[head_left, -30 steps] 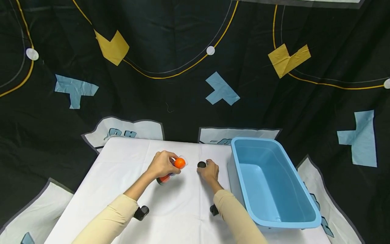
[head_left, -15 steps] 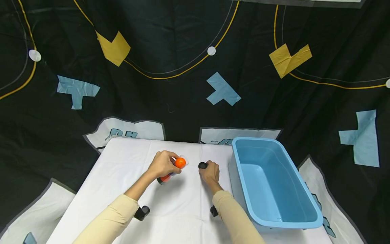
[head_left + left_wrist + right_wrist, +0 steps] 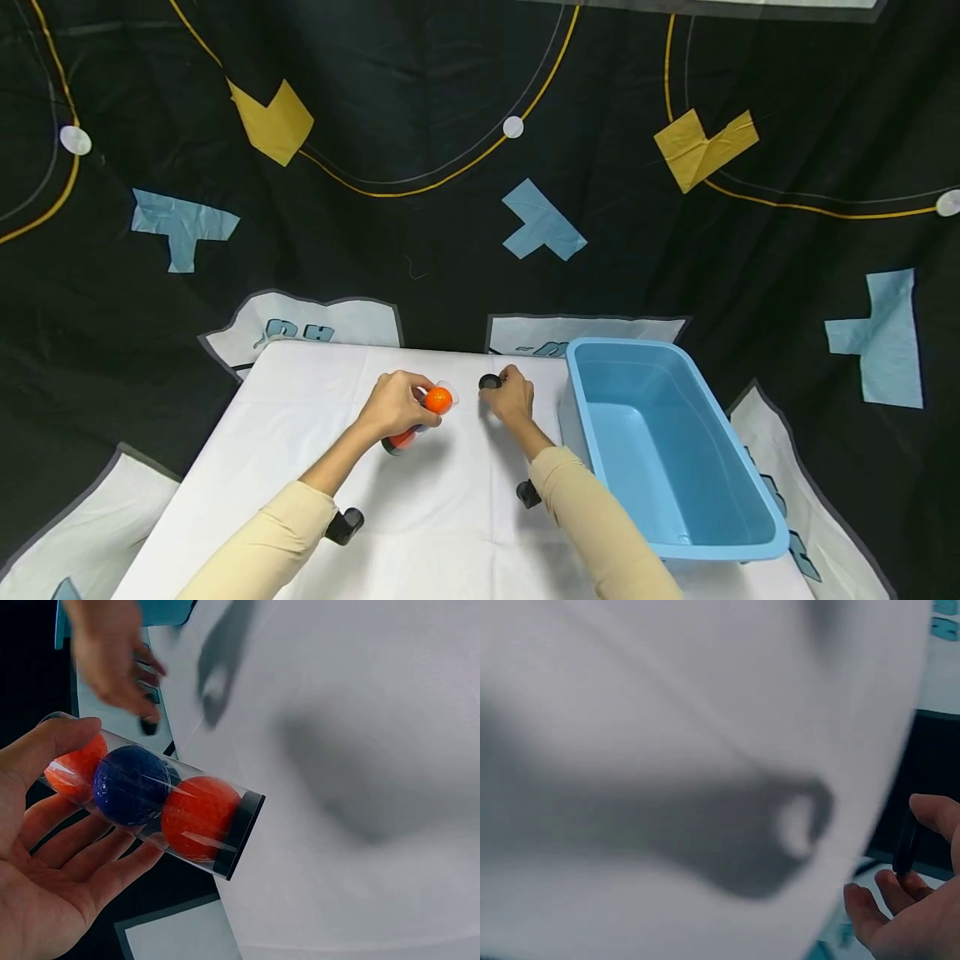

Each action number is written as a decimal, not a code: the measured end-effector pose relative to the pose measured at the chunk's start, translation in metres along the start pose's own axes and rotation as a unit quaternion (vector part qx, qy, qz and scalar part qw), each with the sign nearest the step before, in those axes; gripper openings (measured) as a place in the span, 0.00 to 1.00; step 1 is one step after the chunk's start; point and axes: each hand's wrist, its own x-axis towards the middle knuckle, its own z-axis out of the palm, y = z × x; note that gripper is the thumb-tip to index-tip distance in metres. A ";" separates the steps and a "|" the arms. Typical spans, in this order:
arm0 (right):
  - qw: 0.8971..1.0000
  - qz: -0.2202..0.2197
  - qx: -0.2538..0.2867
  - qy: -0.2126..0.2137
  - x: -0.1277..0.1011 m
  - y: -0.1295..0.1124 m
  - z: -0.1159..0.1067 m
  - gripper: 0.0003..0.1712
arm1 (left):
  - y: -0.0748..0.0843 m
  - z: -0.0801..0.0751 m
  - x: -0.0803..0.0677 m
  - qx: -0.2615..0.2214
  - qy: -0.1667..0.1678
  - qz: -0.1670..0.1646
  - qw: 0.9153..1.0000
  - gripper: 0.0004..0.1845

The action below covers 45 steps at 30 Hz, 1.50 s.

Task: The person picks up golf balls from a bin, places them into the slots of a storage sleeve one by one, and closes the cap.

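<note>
My left hand (image 3: 395, 402) is curled round a clear plastic tube (image 3: 154, 801), thumb on top and fingers underneath, holding it tilted above the white bench (image 3: 442, 533) with its open mouth turned toward my other hand. The left wrist view shows three balls packed in a row inside: an orange ball (image 3: 201, 819) by the black base band, a dark blue ball (image 3: 131, 786) in the middle, and another orange ball (image 3: 75, 765) at the mouth end, which is the one showing at the top in the head view.

My right hand (image 3: 512, 398) pinches a small black cap (image 3: 489, 382) between thumb and fingertips. Compared with a second ago, that hand has lifted off the bench and moved up and slightly toward the tube, carrying the cap with it; the tube itself has barely shifted. I judge that the cap is now free of the surface and closer to the tube's mouth, though the two are not touching.

To my right a light blue plastic tub (image 3: 738, 546) sits on the bench, with nothing visible in it. Behind hangs a black backdrop (image 3: 420, 100) with yellow lines and blue and yellow patches. Teal lettering shows on a white panel (image 3: 352, 321) past the far edge of the bench, but I cannot read it. I see no label on the tube.
</note>
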 end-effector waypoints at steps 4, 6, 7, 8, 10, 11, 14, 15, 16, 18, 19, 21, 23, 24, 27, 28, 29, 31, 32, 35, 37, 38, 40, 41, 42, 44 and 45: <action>0.999 -0.042 -0.015 -0.013 0.008 -0.022 -0.021 0.21 | 0.000 0.001 0.002 0.001 0.002 0.001 1.000 0.23; 0.998 -0.056 -0.028 -0.031 0.010 -0.033 -0.033 0.22 | 0.001 0.001 0.003 0.002 0.005 0.004 1.000 0.23; 0.997 -0.062 -0.037 -0.043 0.011 -0.038 -0.039 0.22 | 0.002 0.001 0.004 0.002 0.007 0.006 1.000 0.23; 0.995 -0.066 -0.044 -0.056 0.012 -0.043 -0.045 0.22 | 0.003 0.002 0.004 0.002 0.008 0.007 1.000 0.23; 0.993 -0.072 -0.057 -0.080 0.011 -0.052 -0.057 0.23 | 0.004 0.002 0.006 0.004 0.009 0.010 1.000 0.23; 0.991 -0.074 -0.064 -0.088 0.011 -0.056 -0.063 0.23 | 0.005 0.003 0.007 0.004 0.008 0.012 1.000 0.23; 0.988 -0.086 -0.077 -0.107 0.006 -0.062 -0.077 0.23 | 0.006 0.005 0.008 0.003 0.004 0.016 1.000 0.23; 0.986 -0.089 -0.084 -0.113 0.004 -0.063 -0.081 0.23 | 0.007 0.005 0.008 0.003 0.002 0.018 1.000 0.22; 0.984 -0.096 -0.093 -0.118 0.003 -0.064 -0.085 0.23 | 0.008 0.006 0.008 0.002 0.001 0.020 1.000 0.22; 0.980 -0.107 -0.105 -0.132 -0.002 -0.064 -0.091 0.23 | 0.009 0.007 0.009 0.002 -0.001 0.022 1.000 0.22; 0.978 -0.112 -0.108 -0.139 -0.004 -0.064 -0.094 0.24 | 0.010 0.008 0.009 0.002 -0.001 0.022 1.000 0.22; 0.975 -0.117 -0.113 -0.150 -0.008 -0.063 -0.098 0.24 | 0.011 0.009 0.010 0.004 0.000 0.025 1.000 0.23; 0.975 -0.115 -0.111 -0.156 -0.012 -0.061 -0.102 0.23 | 0.012 0.010 0.011 0.005 0.000 0.026 1.000 0.23; 0.975 -0.113 -0.110 -0.158 -0.014 -0.060 -0.103 0.23 | 0.013 0.011 0.012 0.005 0.000 0.027 1.000 0.23; 0.973 -0.105 -0.109 -0.172 -0.019 -0.058 -0.107 0.23 | 0.015 0.013 0.013 0.004 0.000 0.027 1.000 0.22; 0.972 -0.105 -0.111 -0.177 -0.020 -0.057 -0.107 0.23 | 0.016 0.014 0.013 0.003 -0.002 0.027 1.000 0.22; 0.971 -0.105 -0.112 -0.182 -0.021 -0.057 -0.108 0.23 | 0.016 0.015 0.013 0.003 -0.003 0.027 1.000 0.22; 0.969 -0.106 -0.111 -0.192 -0.023 -0.056 -0.109 0.22 | 0.018 0.017 0.014 0.003 -0.006 0.027 1.000 0.22; 0.968 -0.106 -0.111 -0.197 -0.024 -0.056 -0.109 0.21 | 0.018 0.018 0.014 0.004 -0.007 0.027 1.000 0.22; 0.966 -0.107 -0.115 -0.204 -0.025 -0.056 -0.109 0.20 | 0.021 0.020 0.014 0.010 -0.012 0.032 0.999 0.22; 0.965 -0.106 -0.119 -0.206 -0.025 -0.056 -0.109 0.19 | 0.023 0.021 0.015 0.014 -0.014 0.035 0.999 0.22; 0.965 -0.106 -0.120 -0.207 -0.025 -0.055 -0.110 0.19 | 0.024 0.022 0.016 0.016 -0.016 0.037 0.999 0.22; 0.965 -0.105 -0.121 -0.206 -0.024 -0.054 -0.111 0.19 | 0.026 0.023 0.017 0.017 -0.019 0.039 0.999 0.22; 0.965 -0.105 -0.120 -0.206 -0.024 -0.054 -0.112 0.19 | 0.027 0.023 0.017 0.017 -0.021 0.039 0.999 0.22; 0.966 -0.106 -0.119 -0.205 -0.024 -0.054 -0.113 0.19 | 0.028 0.024 0.017 0.018 -0.020 0.039 0.999 0.22; 0.966 -0.110 -0.114 -0.203 -0.023 -0.054 -0.115 0.19 | 0.029 0.025 0.018 0.021 -0.019 0.041 0.999 0.22; 0.967 -0.111 -0.108 -0.202 -0.023 -0.053 -0.116 0.19 | 0.030 0.025 0.018 0.021 -0.019 0.043 0.999 0.22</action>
